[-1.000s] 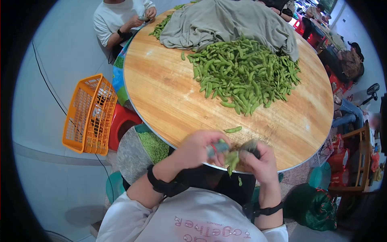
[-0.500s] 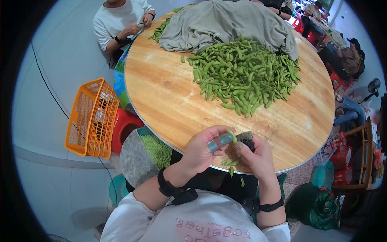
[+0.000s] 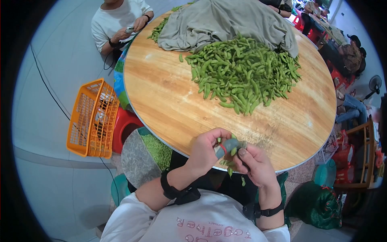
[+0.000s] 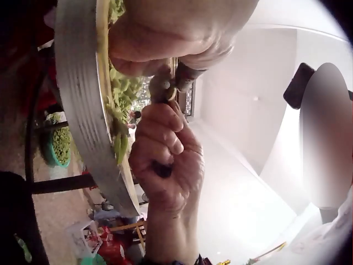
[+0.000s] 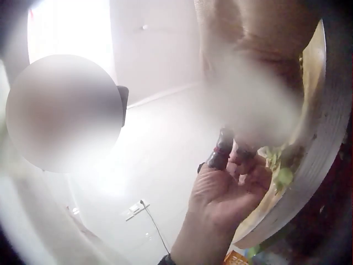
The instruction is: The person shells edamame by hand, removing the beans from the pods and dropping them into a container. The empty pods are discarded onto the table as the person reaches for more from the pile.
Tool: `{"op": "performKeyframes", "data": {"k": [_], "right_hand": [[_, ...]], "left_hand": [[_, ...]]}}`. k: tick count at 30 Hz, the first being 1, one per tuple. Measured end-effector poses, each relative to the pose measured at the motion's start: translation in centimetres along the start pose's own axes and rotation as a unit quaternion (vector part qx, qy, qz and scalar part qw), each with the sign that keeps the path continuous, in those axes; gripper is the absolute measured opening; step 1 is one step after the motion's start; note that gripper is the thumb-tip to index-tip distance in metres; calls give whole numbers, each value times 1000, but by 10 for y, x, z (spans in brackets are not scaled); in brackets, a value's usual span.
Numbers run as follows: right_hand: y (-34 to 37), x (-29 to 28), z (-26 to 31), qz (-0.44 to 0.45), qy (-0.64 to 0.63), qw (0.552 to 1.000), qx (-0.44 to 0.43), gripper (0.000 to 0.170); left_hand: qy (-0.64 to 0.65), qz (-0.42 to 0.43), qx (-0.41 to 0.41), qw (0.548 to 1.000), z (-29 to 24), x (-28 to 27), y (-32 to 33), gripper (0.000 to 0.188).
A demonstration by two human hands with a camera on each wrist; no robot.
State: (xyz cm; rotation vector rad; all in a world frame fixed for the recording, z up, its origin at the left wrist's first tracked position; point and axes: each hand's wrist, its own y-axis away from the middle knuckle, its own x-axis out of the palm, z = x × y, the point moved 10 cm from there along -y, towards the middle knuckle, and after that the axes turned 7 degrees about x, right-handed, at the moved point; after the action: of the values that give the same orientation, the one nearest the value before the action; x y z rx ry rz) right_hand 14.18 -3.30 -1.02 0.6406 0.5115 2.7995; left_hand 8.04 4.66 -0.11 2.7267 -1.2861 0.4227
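In the head view my left hand (image 3: pixel 204 151) pinches a green soybean pod (image 3: pixel 233 151) over the near table edge. Its thumb wears a grey-green cover (image 3: pixel 226 147) with a red band. My right hand (image 3: pixel 258 165) grips a small dark tool (image 3: pixel 242 152) right against the pod; its kind I cannot tell. In the left wrist view, the tool's black end (image 4: pixel 161 169) shows inside the curled right hand (image 4: pixel 168 160). Several pod pieces (image 3: pixel 228 163) lie below the hands at the table rim. A large heap of pods (image 3: pixel 242 76) lies farther back.
The round wooden table (image 3: pixel 161 92) carries a grey cloth (image 3: pixel 225 24) over part of the heap. To the left are an orange crate (image 3: pixel 90 121), a red stool (image 3: pixel 123 123) and shelled beans (image 3: pixel 157 149). Another person (image 3: pixel 121 24) sits at the far left.
The loose pod on the table near my hands has gone from there. My left hand now has a pod by the covered thumb, and the right hand's tool has come up against it.
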Motion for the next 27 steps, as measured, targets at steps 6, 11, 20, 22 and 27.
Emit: {"op": "performKeyframes", "data": {"k": [6, 11, 20, 22, 27], "right_hand": [[14, 14, 3, 19, -70, 997, 22, 20], [17, 20, -2, 38, -180, 980, 73, 20], [6, -20, 45, -186, 328, 920, -111, 15], [-4, -30, 30, -156, 171, 972, -36, 13], [4, -12, 61, -257, 399, 858, -196, 13]], "left_hand": [[26, 79, 44, 996, -14, 17, -2, 14], [266, 128, -81, 952, -8, 33, 1, 19], [28, 89, 7, 996, -7, 18, -22, 19], [103, 83, -42, 990, 6, 15, -24, 26], [140, 30, -74, 987, 19, 14, -17, 28]]}}
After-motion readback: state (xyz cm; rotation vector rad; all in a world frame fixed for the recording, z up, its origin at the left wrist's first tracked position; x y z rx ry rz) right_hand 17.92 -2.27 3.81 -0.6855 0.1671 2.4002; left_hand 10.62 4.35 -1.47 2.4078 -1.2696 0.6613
